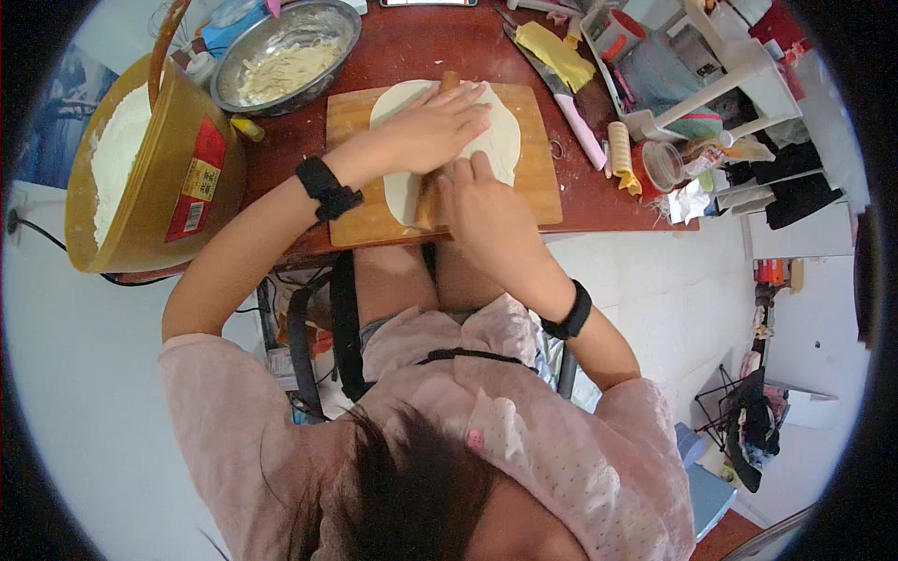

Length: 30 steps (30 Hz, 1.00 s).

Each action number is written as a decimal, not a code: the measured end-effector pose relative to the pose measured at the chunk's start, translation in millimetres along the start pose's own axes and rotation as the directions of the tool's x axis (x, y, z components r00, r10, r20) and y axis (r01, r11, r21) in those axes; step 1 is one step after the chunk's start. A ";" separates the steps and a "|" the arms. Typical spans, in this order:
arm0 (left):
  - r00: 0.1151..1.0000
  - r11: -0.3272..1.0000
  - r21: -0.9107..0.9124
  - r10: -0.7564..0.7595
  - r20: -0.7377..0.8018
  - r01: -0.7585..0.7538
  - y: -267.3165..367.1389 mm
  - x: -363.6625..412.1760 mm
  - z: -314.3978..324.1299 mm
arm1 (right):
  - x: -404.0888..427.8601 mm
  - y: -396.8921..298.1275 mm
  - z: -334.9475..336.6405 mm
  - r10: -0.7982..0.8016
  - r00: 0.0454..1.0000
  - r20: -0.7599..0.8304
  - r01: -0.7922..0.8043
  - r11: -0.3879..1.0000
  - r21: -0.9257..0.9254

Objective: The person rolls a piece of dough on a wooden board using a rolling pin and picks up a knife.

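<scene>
A wooden rolling pin (427,199) lies lengthwise over a flat sheet of dough (506,140) on a wooden board (544,189). Across the pin's upper part rests my left hand (438,130), palm down with its fingers stretched over the far side. My right hand (484,207) is slightly blurred, its fingers curled at the pin's lower part near the board's front edge. Both hands hide much of the pin and the middle of the dough. The dough spreads to either side of the pin, and its lower edge comes close to the board's front edge.
A metal bowl (337,35) with dough scraps stands behind the board at left, beside a bucket (119,245) of flour (123,154). To the right lie a pink-handled knife (581,133), a yellow wrapper (554,55) and a white rack (701,98) of kitchen things.
</scene>
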<state>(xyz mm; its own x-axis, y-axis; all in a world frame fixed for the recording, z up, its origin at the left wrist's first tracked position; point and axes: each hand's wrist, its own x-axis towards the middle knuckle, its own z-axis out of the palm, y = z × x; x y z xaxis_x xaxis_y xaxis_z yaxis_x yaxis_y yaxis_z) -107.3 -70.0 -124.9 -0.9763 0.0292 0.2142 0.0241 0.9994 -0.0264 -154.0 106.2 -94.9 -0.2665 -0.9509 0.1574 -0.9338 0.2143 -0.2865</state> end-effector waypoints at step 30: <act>0.882 0.865 -0.213 -0.470 -0.023 0.455 -9.1 -63.1 -12.7 | 13.7 2.1 -21.6 -0.127 0.977 -0.169 0.181 0.917 0.355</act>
<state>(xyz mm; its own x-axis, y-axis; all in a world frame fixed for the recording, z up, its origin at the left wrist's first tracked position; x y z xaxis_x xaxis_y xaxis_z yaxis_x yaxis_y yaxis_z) -43.2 -80.7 -125.8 -0.8679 -0.4435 0.2237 -0.3777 0.8817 0.2828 -164.8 98.4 -72.9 -0.1823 -0.9188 0.3502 -0.8201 -0.0544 -0.5697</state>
